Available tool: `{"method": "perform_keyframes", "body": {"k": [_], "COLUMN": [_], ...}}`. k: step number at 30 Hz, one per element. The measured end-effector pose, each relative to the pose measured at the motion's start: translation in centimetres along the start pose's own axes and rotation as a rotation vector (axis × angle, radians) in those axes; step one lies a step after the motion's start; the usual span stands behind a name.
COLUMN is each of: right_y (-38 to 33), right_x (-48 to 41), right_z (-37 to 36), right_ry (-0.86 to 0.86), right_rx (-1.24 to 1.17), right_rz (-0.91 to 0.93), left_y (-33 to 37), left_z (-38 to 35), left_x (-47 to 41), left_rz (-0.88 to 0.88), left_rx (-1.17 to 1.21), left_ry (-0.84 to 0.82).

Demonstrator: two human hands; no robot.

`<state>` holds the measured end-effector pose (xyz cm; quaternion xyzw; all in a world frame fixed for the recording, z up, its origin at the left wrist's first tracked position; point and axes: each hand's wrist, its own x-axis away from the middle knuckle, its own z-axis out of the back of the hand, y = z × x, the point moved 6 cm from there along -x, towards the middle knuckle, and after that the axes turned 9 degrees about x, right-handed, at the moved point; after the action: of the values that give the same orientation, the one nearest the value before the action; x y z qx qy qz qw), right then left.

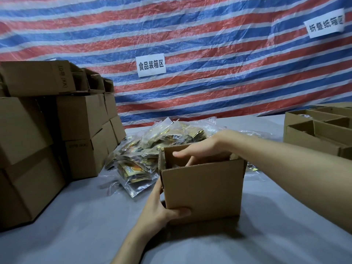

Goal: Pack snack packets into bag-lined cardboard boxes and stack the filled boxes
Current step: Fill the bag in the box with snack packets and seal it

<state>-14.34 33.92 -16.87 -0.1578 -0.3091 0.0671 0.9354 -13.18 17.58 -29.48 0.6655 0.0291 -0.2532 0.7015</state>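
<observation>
Status: packing in progress, mid-box.

- Small open brown cardboard box point(202, 189) stands on the grey cloth-covered counter point(76, 216), top flaps up, at centre front.
- Left hand point(163, 208) grips the box's lower left corner, thumb curled across the front face, steadying it.
- Right hand point(202, 149) reaches over the far rim with its fingers down inside. Thumb lies along the rim. Cannot tell whether the fingers hold a packet.
- Box contents mostly hidden; liner bag not discernible.
- Done: stack of closed brown cardboard boxes point(38, 130) at left, several tiers high.
- Left: a sizeable pile of clear plastic snack packets point(152, 149) just behind the box, and open empty cardboard boxes point(314, 130) at right.

Judgement: well along, but many packets remain. This box needs filling, closing and stacking.
</observation>
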Motion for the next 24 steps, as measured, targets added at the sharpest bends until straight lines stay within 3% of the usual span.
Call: {"method": "perform_keyframes", "body": {"k": [8, 11, 17, 19, 21, 24], "right_y": [-0.2, -0.1, 4.7, 7.6, 10.8, 15.5], "right_x": [-0.7, 1.4, 6.6, 6.2, 4.6, 1.5], "right_z": [0.2, 2.3, 6.1, 5.6, 4.7, 2.7], "right_ry": [0.092, 0.312, 1.011, 1.170, 1.272, 1.286], "right_rx": [0.076, 0.052, -0.434, -0.555, -0.581, -0.590], "right_rz": [0.116, 0.253, 0.576, 0.547, 0.392, 0.187], "left_y": [-0.7, -0.7, -0.2, -0.2, 0.0, 0.2], "left_z": [0.2, 0.1, 0.1, 0.1, 0.1, 0.1], "left_x": [-0.3, -0.4, -0.3, -0.2, -0.1, 0.0], "left_rz": [0.019, 0.011, 0.002, 0.007, 0.009, 0.002], "left_rx": [0.006, 0.006, -0.010, -0.006, -0.008, -0.008], "left_ry": [0.004, 0.006, 0.007, 0.006, 0.012, 0.033]}}
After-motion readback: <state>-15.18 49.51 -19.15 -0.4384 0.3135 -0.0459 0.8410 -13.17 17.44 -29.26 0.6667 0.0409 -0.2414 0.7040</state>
